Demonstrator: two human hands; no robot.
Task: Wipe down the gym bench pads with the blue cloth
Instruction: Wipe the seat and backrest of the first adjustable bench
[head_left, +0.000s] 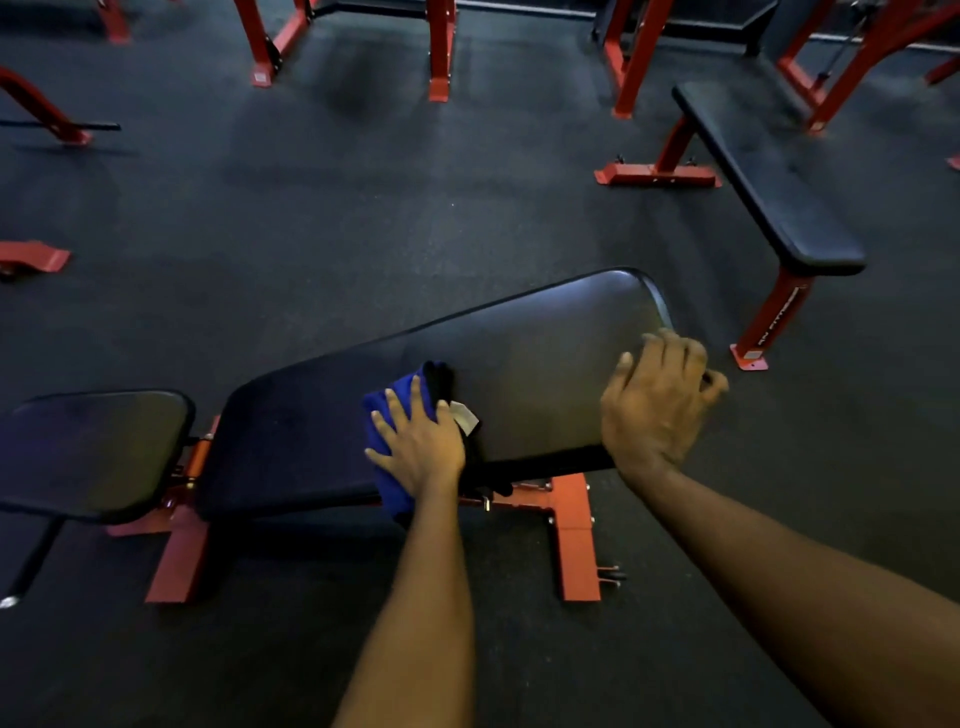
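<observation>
While the left fingers (400, 415) are lying straight and spread on the cloth (397, 493), they are gripping nothing. The left hand (421, 449) is pressing flat, palm down, which is spreading the push over the whole fold. Cloth is sitting at the near edge of the back pad (545, 353), about midway along it, with its lower part hanging over the side. A pale tag (464, 415) is sticking out beside the hand. A dark layer is showing next to the blue; cannot tell whether it is part of the same cloth.

Right fingers (670, 343) are bending over the raised end of the back pad, thumb on top. The right hand (657, 400) is holding that end and carrying no cloth. Judgement: it is bracing the pad, and the person's lean, against the wiping push. How firm the hold is, cannot tell.

Back pad is tilting up toward the right. Seat pad (93, 452) is lying at the left, apart from both hands. Red frame (571, 525) is standing on the dark floor (363, 208). A second bench (769, 171) is standing well apart, behind.

Judgement: the wipe is partway along the back pad, and the raised end and the seat pad are waiting their turn.
</observation>
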